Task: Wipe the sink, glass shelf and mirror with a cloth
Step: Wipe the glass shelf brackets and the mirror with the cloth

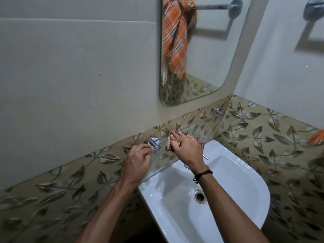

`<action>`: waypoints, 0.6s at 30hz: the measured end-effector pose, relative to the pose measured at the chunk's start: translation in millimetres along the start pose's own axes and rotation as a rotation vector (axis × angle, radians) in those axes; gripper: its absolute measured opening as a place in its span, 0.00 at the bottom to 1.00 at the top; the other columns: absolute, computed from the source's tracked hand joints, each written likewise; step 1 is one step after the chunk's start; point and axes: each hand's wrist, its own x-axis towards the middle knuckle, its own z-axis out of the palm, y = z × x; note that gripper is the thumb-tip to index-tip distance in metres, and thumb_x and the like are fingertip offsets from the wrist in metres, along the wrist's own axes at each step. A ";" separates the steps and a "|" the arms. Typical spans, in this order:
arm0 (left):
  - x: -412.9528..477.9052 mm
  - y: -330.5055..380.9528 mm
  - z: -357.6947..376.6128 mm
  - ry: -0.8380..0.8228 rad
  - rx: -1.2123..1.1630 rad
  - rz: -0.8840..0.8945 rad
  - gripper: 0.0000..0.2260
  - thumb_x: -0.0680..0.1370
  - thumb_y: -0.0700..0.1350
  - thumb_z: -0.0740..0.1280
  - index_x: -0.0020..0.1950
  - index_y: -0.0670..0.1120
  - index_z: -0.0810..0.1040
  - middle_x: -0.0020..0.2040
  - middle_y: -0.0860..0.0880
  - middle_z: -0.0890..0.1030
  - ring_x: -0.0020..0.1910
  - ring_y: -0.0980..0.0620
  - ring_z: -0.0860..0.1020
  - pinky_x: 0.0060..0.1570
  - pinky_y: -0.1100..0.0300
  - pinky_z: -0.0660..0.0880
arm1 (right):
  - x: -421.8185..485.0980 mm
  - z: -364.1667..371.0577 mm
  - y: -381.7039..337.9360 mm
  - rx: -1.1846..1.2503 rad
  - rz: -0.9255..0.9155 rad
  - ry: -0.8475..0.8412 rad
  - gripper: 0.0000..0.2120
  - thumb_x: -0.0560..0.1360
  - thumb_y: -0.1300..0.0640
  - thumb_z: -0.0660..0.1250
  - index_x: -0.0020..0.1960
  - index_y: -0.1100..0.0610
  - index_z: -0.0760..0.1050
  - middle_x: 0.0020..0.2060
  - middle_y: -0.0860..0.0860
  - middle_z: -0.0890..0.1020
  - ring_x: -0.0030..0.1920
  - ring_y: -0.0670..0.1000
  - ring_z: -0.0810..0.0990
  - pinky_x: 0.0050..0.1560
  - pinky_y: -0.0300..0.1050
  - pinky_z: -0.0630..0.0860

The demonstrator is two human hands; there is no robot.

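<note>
My right hand [186, 147] presses a checked brown cloth [168, 142] flat onto the clear glass shelf [196, 128] above the sink. My left hand [135, 163] grips the left front edge of that shelf, beside its chrome bracket [152, 141]. The white sink [245, 186] sits below, with a metal drain [200, 196] in its bowl. The mirror [198, 53] hangs on the wall above the shelf and reflects an orange plaid towel.
A second chrome bracket [218, 111] holds the shelf's right end near the corner. Leaf-patterned tiles [273, 137] run along both walls behind the sink. A towel rail mount [314, 7] is on the right wall, with an orange towel edge [316, 137] below.
</note>
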 end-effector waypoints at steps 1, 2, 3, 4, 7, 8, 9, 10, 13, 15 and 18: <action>-0.7 0.2 -0.6 -0.006 -0.001 -0.008 0.21 0.76 0.46 0.56 0.54 0.42 0.87 0.53 0.50 0.85 0.53 0.51 0.78 0.58 0.69 0.67 | -3.6 2.6 -6.6 -0.006 -0.031 -0.015 0.22 0.80 0.47 0.58 0.72 0.49 0.74 0.71 0.47 0.74 0.73 0.48 0.71 0.75 0.47 0.62; -1.2 0.8 -0.9 -0.009 0.002 -0.014 0.19 0.76 0.44 0.58 0.54 0.42 0.87 0.53 0.49 0.84 0.53 0.51 0.78 0.58 0.68 0.67 | -10.2 5.0 -12.3 -0.005 -0.105 -0.039 0.23 0.80 0.47 0.57 0.72 0.49 0.75 0.71 0.45 0.74 0.73 0.46 0.71 0.76 0.47 0.62; -1.4 1.4 -1.2 -0.015 0.008 -0.015 0.16 0.77 0.42 0.60 0.54 0.42 0.86 0.54 0.49 0.84 0.53 0.51 0.78 0.58 0.68 0.67 | -17.6 8.1 -14.5 0.007 -0.188 -0.068 0.23 0.79 0.47 0.55 0.71 0.49 0.75 0.71 0.44 0.74 0.73 0.44 0.70 0.76 0.47 0.63; -1.4 2.0 -1.9 -0.023 0.014 -0.012 0.15 0.77 0.40 0.62 0.55 0.42 0.86 0.55 0.49 0.84 0.54 0.51 0.78 0.58 0.68 0.66 | -24.7 9.5 -13.7 0.022 -0.252 -0.095 0.24 0.78 0.47 0.54 0.70 0.49 0.76 0.70 0.43 0.75 0.73 0.42 0.70 0.76 0.45 0.63; -2.3 1.7 -5.7 -0.048 0.027 0.005 0.13 0.78 0.39 0.63 0.56 0.40 0.86 0.56 0.48 0.84 0.55 0.52 0.78 0.60 0.68 0.66 | -22.8 0.3 0.9 0.024 -0.273 -0.105 0.28 0.75 0.44 0.49 0.68 0.48 0.77 0.69 0.42 0.76 0.72 0.40 0.70 0.75 0.41 0.61; -3.5 0.5 -7.5 -0.047 0.031 0.006 0.12 0.78 0.38 0.64 0.56 0.40 0.86 0.56 0.48 0.84 0.56 0.51 0.78 0.60 0.68 0.67 | -17.4 -2.5 4.8 0.023 -0.233 -0.086 0.30 0.74 0.42 0.48 0.68 0.48 0.77 0.69 0.42 0.76 0.72 0.41 0.70 0.76 0.42 0.61; -5.0 -1.0 -8.8 -0.040 0.031 0.005 0.11 0.78 0.37 0.65 0.56 0.40 0.86 0.56 0.49 0.84 0.56 0.51 0.78 0.60 0.69 0.67 | -12.5 -3.6 6.2 0.017 -0.195 -0.065 0.31 0.74 0.41 0.48 0.69 0.48 0.77 0.69 0.42 0.76 0.72 0.41 0.71 0.76 0.44 0.62; -7.3 -1.9 -9.6 -0.030 0.030 -0.001 0.11 0.78 0.36 0.66 0.56 0.40 0.86 0.56 0.49 0.83 0.56 0.52 0.78 0.60 0.70 0.67 | -10.0 -3.5 3.6 0.009 -0.171 -0.053 0.32 0.73 0.41 0.48 0.69 0.49 0.77 0.69 0.43 0.76 0.72 0.42 0.71 0.76 0.46 0.62; -14.2 -2.2 -8.2 -0.006 0.044 -0.022 0.11 0.79 0.35 0.66 0.58 0.42 0.85 0.57 0.50 0.83 0.57 0.54 0.78 0.61 0.65 0.70 | -20.9 5.9 -13.4 0.026 -0.232 -0.059 0.27 0.76 0.44 0.52 0.68 0.51 0.78 0.68 0.45 0.77 0.71 0.44 0.73 0.75 0.47 0.64; -17.3 -1.2 -5.4 0.007 0.062 -0.018 0.12 0.79 0.36 0.65 0.59 0.42 0.85 0.58 0.50 0.83 0.58 0.53 0.78 0.63 0.59 0.73 | -35.3 9.6 -16.3 0.050 -0.310 -0.041 0.25 0.76 0.46 0.54 0.67 0.52 0.79 0.67 0.45 0.78 0.69 0.44 0.74 0.74 0.46 0.66; -20.2 2.4 -5.8 0.024 0.085 -0.013 0.12 0.79 0.35 0.66 0.59 0.42 0.85 0.58 0.49 0.83 0.59 0.52 0.78 0.64 0.61 0.71 | -29.1 3.4 -0.6 0.050 -0.296 -0.069 0.27 0.76 0.43 0.52 0.68 0.49 0.78 0.67 0.44 0.78 0.69 0.43 0.74 0.74 0.46 0.66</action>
